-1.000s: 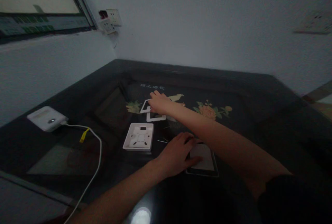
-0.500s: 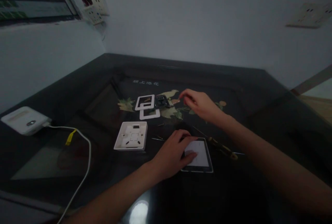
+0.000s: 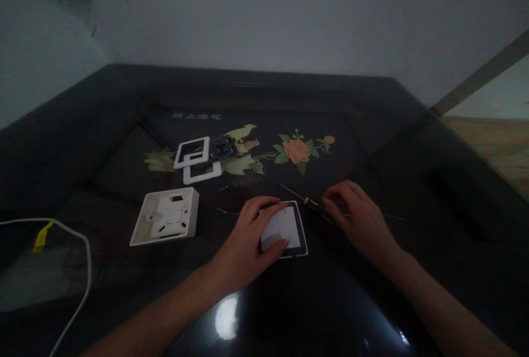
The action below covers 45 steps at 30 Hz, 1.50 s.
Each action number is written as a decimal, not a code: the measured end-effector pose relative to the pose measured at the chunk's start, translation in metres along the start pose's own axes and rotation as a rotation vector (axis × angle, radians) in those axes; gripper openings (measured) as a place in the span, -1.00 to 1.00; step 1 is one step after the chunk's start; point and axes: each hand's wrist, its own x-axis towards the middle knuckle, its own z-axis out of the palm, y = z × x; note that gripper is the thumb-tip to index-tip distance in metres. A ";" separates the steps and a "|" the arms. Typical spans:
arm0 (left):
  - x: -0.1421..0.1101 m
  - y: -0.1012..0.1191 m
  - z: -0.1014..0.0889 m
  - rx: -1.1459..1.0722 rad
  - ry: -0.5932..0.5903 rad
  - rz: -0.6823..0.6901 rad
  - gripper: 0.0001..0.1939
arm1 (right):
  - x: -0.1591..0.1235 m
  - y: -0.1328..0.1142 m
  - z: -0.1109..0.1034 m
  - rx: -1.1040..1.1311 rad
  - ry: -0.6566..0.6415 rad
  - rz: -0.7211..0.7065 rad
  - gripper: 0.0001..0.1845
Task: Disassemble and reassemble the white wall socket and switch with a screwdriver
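My left hand (image 3: 248, 236) lies over a white-framed switch panel (image 3: 284, 228) flat on the dark table, its fingers on the far edge and thumb on the face. The hand covers the panel's left part. To the right, the curled fingers of my right hand (image 3: 357, 216) are at the handle end of a screwdriver (image 3: 311, 203), which still lies on the table with its thin shaft pointing away to the left. The fingers hide the handle's end. Small screws (image 3: 223, 188) lie beyond my left hand.
At left sits a white square mounting box (image 3: 165, 216), open side up. Behind it are two overlapping white frames (image 3: 202, 172) and a black module (image 3: 223, 147). A white cable (image 3: 87, 258) with a yellow tag (image 3: 41, 237) runs along the far left. A wall meets the table's back edge.
My right hand has come down and toward me, from above the flower print to the screwdriver. My left hand stays on the panel. The view has shifted right and downward.
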 end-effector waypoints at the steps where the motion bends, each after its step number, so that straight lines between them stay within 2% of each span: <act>1: -0.001 0.001 0.001 0.019 -0.012 0.002 -0.38 | -0.001 0.001 0.006 -0.004 -0.009 -0.011 -0.81; 4: 0.000 0.000 0.003 0.061 -0.040 0.002 -0.13 | -0.003 0.003 0.023 0.001 -0.042 -0.027 -0.72; 7: 0.001 -0.003 0.002 0.083 -0.063 0.007 -0.07 | -0.004 0.006 0.026 0.037 -0.054 -0.025 -0.84; 9: 0.002 -0.003 -0.001 0.089 -0.089 0.018 -0.09 | -0.003 0.009 0.014 0.073 -0.058 -0.021 -0.87; 12: 0.002 -0.001 -0.007 0.083 -0.132 0.018 -0.11 | -0.002 0.017 -0.019 0.147 -0.115 -0.033 -0.83; 15: 0.002 0.001 -0.010 0.075 -0.138 0.011 -0.16 | -0.006 0.027 -0.051 0.304 -0.296 -0.045 -0.83; 17: 0.001 0.001 -0.008 0.087 -0.109 0.014 -0.23 | -0.010 0.031 -0.063 0.341 -0.357 -0.043 -0.83; 25: -0.002 -0.001 0.000 0.065 -0.051 -0.042 -0.29 | -0.014 0.022 -0.063 0.322 -0.260 -0.129 -0.76; 33: 0.001 -0.001 -0.003 -0.005 -0.073 -0.068 -0.09 | -0.016 0.018 -0.063 0.294 -0.243 -0.207 -0.83; 40: 0.001 0.001 0.000 -0.022 -0.033 -0.091 -0.17 | -0.020 0.012 -0.064 0.195 -0.214 -0.283 -0.80; 45: 0.003 0.005 0.000 -0.017 -0.021 -0.101 -0.20 | -0.012 0.007 -0.072 0.096 -0.181 -0.355 -0.78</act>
